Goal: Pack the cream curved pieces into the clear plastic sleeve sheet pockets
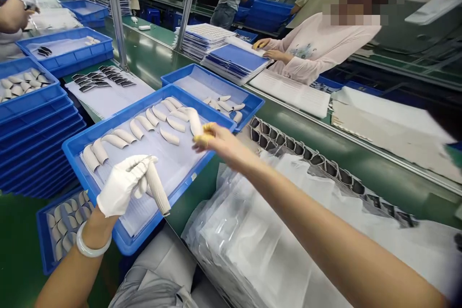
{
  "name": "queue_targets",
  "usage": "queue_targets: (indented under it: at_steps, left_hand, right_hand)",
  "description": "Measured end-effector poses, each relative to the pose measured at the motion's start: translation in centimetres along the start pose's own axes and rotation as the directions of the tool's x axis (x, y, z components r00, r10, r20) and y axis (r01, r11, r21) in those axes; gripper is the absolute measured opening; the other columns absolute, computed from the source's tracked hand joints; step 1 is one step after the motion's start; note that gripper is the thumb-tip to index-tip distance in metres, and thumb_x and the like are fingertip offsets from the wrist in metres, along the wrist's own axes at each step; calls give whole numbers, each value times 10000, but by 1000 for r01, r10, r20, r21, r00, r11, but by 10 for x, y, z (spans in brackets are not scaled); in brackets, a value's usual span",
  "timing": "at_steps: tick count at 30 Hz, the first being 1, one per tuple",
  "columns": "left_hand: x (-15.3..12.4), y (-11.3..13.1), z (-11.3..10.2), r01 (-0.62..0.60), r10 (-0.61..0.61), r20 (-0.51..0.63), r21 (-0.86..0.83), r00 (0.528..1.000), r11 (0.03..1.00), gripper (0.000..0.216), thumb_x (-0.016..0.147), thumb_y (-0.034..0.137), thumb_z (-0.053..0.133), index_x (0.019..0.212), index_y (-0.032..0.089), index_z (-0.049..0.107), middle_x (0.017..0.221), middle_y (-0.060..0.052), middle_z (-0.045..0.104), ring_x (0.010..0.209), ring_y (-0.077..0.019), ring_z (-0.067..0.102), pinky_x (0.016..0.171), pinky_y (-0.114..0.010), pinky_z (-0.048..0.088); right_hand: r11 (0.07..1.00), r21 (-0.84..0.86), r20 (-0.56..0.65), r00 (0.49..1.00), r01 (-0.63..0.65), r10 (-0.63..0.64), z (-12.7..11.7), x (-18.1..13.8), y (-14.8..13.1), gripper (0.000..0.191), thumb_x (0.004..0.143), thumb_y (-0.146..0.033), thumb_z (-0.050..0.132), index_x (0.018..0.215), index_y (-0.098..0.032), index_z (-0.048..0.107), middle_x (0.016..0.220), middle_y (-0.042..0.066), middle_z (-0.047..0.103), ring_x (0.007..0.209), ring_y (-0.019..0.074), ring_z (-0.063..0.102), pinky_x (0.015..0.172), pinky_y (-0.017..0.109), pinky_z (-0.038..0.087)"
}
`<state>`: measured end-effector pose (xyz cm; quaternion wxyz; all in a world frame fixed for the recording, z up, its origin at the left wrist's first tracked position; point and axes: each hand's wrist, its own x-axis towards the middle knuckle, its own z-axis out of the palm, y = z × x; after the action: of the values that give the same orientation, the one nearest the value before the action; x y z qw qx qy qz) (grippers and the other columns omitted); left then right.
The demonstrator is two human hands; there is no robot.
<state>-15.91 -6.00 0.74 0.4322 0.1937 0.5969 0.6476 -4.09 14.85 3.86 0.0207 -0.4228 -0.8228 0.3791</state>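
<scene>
My left hand (121,184), in a white glove, is closed around a beige curved part (158,190) over the near half of a blue tray (74,147). Yellow finger cots cover the fingertips of my right hand (212,139), which pinches another beige curved part (195,121) at the tray's right side. Rows of the same beige pieces (144,122) lie on a white sheet inside this tray.
A second blue tray (252,102) with a few beige pieces sits behind. Clear plastic bags (260,231) pile up at my right, beside a row of dark-lined parts (288,144). Stacked blue trays (36,149) stand on the left. A person in pink (317,48) works across the green conveyor (361,163).
</scene>
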Motion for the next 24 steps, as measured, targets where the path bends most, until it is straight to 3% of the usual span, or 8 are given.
queue_targets:
  at_steps: [1, 3, 6, 13, 15, 19, 22, 24]
  left_hand:
    - [-2, 0, 3, -7, 7, 15, 0, 1000, 1000, 408, 780, 460, 669, 978, 104, 668, 416, 49, 484, 366, -58, 390, 391, -178, 319]
    - [-6, -1, 7, -7, 7, 63, 6, 998, 1000, 388, 784, 444, 667, 973, 105, 673, 414, 46, 493, 358, -61, 397, 384, -179, 323]
    - [-13, -5, 12, 15, -18, 138, 22, 990, 1000, 392, 762, 454, 685, 959, 115, 669, 417, 40, 518, 351, -69, 420, 379, -181, 335]
    - [-31, -13, 21, 85, -116, 176, 177, 977, 981, 428, 743, 476, 680, 987, 125, 687, 445, 34, 524, 364, -78, 427, 371, -190, 349]
    - [-35, -15, 20, 16, -62, 178, 252, 982, 968, 392, 739, 408, 703, 1040, 157, 686, 584, 6, 617, 456, -92, 512, 436, -199, 421]
    - [-41, -18, 19, -263, 203, 197, 358, 959, 896, 341, 678, 259, 774, 1009, 230, 698, 988, -22, 696, 875, -148, 644, 777, -229, 518]
    - [-44, -16, 19, -358, 312, 178, 381, 933, 853, 74, 765, 272, 704, 798, 207, 718, 782, -1, 680, 703, -112, 619, 668, -200, 515]
    - [-45, -11, 20, -343, 306, 159, 344, 939, 874, 92, 795, 266, 669, 764, 199, 723, 684, 14, 648, 527, -70, 541, 513, -173, 473]
  right_hand:
    - [993, 111, 75, 996, 33, -41, 7, -28, 0, 229, 907, -196, 520, 1131, -143, 523, 1029, 72, 701, 835, 145, 697, 766, 263, 575]
    - [846, 532, 276, 952, -37, -132, 25, -81, 3, 289, 877, -241, 560, 1145, -144, 512, 1011, 99, 690, 845, 187, 699, 786, 335, 586]
    - [655, 740, 334, 929, -153, -160, 51, -141, 8, 358, 834, -378, 621, 1126, -181, 557, 1060, 97, 654, 890, 205, 671, 824, 372, 573]
    - [493, 834, 290, 957, -246, -12, 82, -181, 2, 573, 759, -480, 696, 1186, -141, 520, 857, 37, 616, 746, 173, 637, 760, 331, 561]
    - [464, 851, 272, 962, -245, 8, 90, -183, 0, 581, 734, -509, 707, 1148, -147, 520, 806, 17, 598, 695, 166, 633, 705, 320, 566]
    - [479, 846, 254, 967, -234, 23, 106, -188, -1, 609, 698, -545, 721, 1118, -158, 510, 764, 2, 588, 625, 149, 614, 636, 306, 559]
    - [487, 842, 256, 966, -233, 19, 111, -191, -2, 629, 668, -566, 737, 1090, -157, 513, 755, -2, 577, 585, 140, 603, 607, 302, 552]
    - [480, 848, 252, 968, -226, 12, 111, -193, -2, 611, 665, -570, 740, 1061, -159, 524, 748, -9, 567, 562, 129, 594, 587, 292, 546]
